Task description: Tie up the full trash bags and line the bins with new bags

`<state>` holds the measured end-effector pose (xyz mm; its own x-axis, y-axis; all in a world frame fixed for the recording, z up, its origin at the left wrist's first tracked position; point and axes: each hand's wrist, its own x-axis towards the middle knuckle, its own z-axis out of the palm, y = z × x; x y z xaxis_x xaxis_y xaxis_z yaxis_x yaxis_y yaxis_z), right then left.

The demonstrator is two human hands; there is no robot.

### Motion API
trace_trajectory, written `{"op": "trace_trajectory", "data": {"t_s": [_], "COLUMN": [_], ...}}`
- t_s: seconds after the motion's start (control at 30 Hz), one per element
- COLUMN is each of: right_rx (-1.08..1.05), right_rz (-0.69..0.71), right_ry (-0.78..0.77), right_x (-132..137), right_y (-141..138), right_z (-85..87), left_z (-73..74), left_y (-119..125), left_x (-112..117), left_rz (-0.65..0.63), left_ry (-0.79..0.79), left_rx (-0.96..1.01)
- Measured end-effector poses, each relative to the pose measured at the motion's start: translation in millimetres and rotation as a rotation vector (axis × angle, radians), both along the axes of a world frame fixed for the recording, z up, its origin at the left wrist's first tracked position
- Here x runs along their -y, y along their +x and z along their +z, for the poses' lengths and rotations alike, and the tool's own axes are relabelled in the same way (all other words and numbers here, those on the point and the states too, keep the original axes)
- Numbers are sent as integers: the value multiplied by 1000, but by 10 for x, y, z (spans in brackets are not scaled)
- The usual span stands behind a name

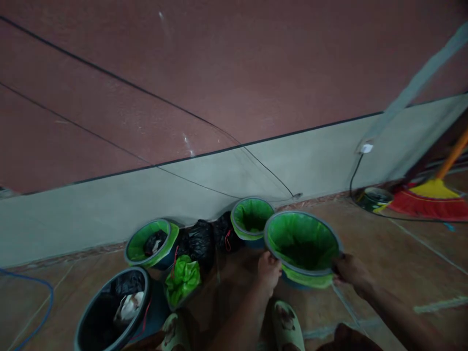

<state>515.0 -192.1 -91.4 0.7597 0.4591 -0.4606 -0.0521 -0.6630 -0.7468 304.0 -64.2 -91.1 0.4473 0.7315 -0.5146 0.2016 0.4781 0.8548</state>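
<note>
A round trash can with a green bag lining [303, 243] is between my two hands, its mouth tilted up toward me. My left hand [269, 270] grips the rim at the near left side. On the right side of the same rim, my right hand [349, 273] is closed, partly blurred and dark. Green liner is folded over the can's edge and hangs below the rim. Just behind and left stands a smaller green-lined trash can [252, 219], close to the wall. The fingertips under the rim are hidden.
Black trash bags [201, 243] lie along the wall. Left of them are a green-lined can [137, 243], a larger dark bin [146, 292] and a bunched green bag [183, 278]. A red-yellow broom [431, 197], a paint tin [376, 197] and a cable [353, 180] are at right.
</note>
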Motion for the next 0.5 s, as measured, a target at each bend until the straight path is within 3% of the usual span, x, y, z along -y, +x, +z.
{"op": "trace_trajectory", "data": {"t_s": [0.1, 0.2, 0.27, 0.37, 0.5], "right_rx": [-80, -197, -286, -325, -206], "right_rz": [-158, -345, -448, -496, -507], "right_ry": [-1, 40, 128, 202, 140], "right_x": [43, 61, 53, -1, -140], "right_y": [100, 24, -44, -83, 2], "right_z": [-416, -793, -957, -1043, -989], "left_z": [-161, -320, -406, -513, -648], "left_y": [213, 262, 262, 302, 438], "left_x": [-121, -385, -638, -1039, -1400], "left_rz": [9, 158, 245, 415, 518], "left_ry": [-74, -125, -127, -138, -140], "left_rx": [-32, -176, -218, -222, -204]}}
